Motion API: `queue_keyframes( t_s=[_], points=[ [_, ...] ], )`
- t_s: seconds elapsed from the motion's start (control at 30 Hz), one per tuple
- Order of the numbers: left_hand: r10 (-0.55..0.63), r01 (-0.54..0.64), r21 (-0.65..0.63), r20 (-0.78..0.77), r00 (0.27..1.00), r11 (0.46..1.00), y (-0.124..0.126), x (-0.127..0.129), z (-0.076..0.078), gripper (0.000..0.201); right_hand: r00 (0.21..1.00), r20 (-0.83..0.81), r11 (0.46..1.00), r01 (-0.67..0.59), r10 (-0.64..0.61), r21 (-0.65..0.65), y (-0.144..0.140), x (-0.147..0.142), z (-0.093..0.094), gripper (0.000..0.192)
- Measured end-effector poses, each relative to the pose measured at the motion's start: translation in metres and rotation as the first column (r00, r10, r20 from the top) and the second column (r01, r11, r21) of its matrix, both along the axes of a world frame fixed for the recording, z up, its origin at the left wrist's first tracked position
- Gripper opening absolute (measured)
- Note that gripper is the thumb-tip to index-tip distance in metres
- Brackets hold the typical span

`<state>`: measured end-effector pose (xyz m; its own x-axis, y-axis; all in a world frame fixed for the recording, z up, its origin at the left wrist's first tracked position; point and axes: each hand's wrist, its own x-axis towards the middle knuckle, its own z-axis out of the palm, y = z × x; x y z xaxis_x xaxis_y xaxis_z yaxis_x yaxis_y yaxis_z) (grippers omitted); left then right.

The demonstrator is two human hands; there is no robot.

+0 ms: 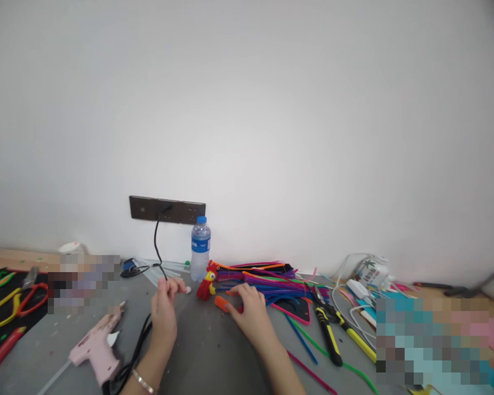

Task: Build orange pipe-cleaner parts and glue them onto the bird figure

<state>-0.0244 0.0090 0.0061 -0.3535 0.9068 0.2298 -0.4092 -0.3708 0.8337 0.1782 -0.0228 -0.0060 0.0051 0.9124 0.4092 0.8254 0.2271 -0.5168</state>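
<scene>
My left hand is closed in a pinch, with a small white piece at its fingertips. My right hand curves around a small orange piece; a bit of red shows between thumb and fingers, the rest hidden. Between the two hands stands a small red chicken figure with a yellow face and a round eye. Right behind it is a clear water bottle with a blue cap and label. To the left of my left hand, a pink glue gun lies on the grey table.
Bundled coloured pipe cleaners lie behind my right hand. Yellow-black pliers and white cables are to the right. Scissors lie far left. A black cord runs from the wall socket.
</scene>
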Motion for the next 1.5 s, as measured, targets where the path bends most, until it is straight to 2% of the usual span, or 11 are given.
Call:
queue_keyframes(
  t_s=[0.13, 0.2, 0.5, 0.63, 0.73, 0.87, 1.03, 1.13, 1.23, 1.33, 1.5],
  points=[
    [-0.076, 0.084, -0.074, 0.113, 0.991, 0.994, 0.001, 0.002, 0.009, 0.045, 0.996, 0.080, 0.999, 0.046, -0.045, -0.010, 0.002, -0.008, -0.005, 0.010],
    [-0.100, 0.111, -0.083, 0.120, 0.988, 0.990, 0.001, 0.003, 0.010, 0.043, 0.994, 0.103, 0.999, 0.050, -0.048, -0.018, 0.003, -0.009, -0.007, 0.010],
    [-0.095, 0.088, -0.061, -0.128, 0.987, 0.994, -0.003, 0.008, 0.003, 0.045, 0.986, 0.156, 0.996, 0.044, -0.056, 0.083, 0.006, -0.006, -0.015, 0.017],
    [-0.119, 0.107, -0.082, -0.158, 0.980, 0.991, -0.003, 0.009, 0.002, 0.047, 0.988, 0.145, 0.998, 0.039, -0.045, 0.042, 0.006, -0.006, -0.015, 0.018],
    [-0.154, 0.134, -0.117, -0.191, 0.969, 0.984, -0.002, 0.010, -0.001, 0.050, 0.988, 0.150, 0.999, 0.026, -0.031, 0.034, 0.006, -0.005, -0.015, 0.019],
    [-0.236, 0.194, -0.179, -0.249, 0.939, 0.964, -0.002, 0.011, -0.006, 0.049, 0.986, 0.167, 0.996, -0.001, -0.014, 0.088, 0.007, -0.004, -0.014, 0.018],
    [-0.326, 0.276, -0.191, -0.322, 0.889, 0.942, 0.000, 0.016, -0.007, 0.047, 0.992, 0.124, 0.982, -0.044, 0.021, 0.186, 0.006, -0.003, -0.003, 0.016],
    [-0.384, 0.331, -0.216, -0.291, 0.876, 0.919, 0.000, 0.021, -0.008, 0.047, 0.997, 0.073, 0.961, -0.030, 0.010, 0.276, 0.003, -0.003, 0.007, 0.013],
    [-0.511, 0.448, -0.283, -0.213, 0.833, 0.848, -0.003, 0.029, -0.012, 0.051, 0.998, 0.054, 0.934, -0.003, -0.018, 0.357, -0.001, -0.007, 0.014, 0.012],
    [-0.599, 0.551, -0.269, -0.145, 0.787, 0.790, -0.008, 0.034, -0.014, 0.046, 0.998, 0.057, 0.915, -0.020, -0.004, 0.402, -0.006, -0.014, 0.016, 0.013],
    [-0.587, 0.565, -0.262, -0.006, 0.809, 0.782, -0.012, 0.036, -0.013, 0.040, 0.997, 0.073, 0.910, -0.032, 0.002, 0.414, -0.010, -0.024, 0.016, 0.014]
  ],
)
